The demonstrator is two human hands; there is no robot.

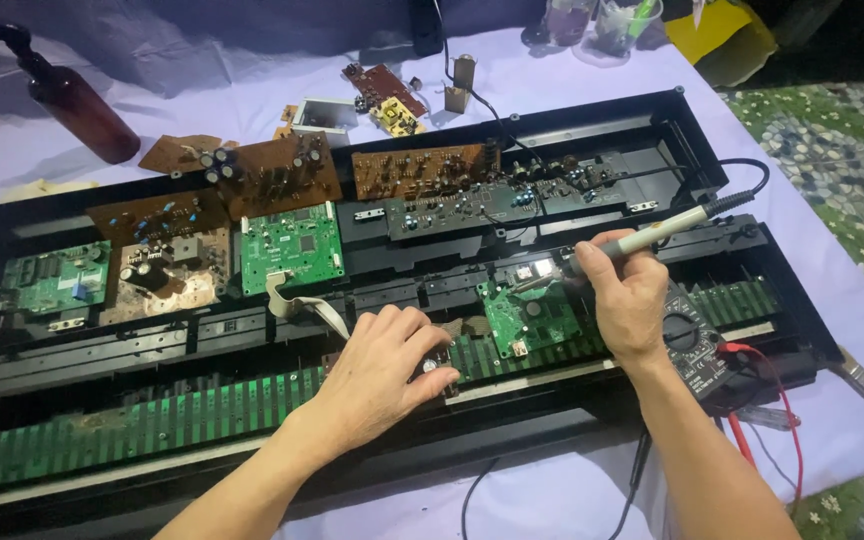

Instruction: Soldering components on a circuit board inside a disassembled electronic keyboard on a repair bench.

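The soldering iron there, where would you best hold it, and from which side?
Probably on the pale handle of the soldering iron, as the right hand does, coming from the near side and well back from the metal tip over the small green board. The handle is long and slim like a pen, and its cord trails from the far end.
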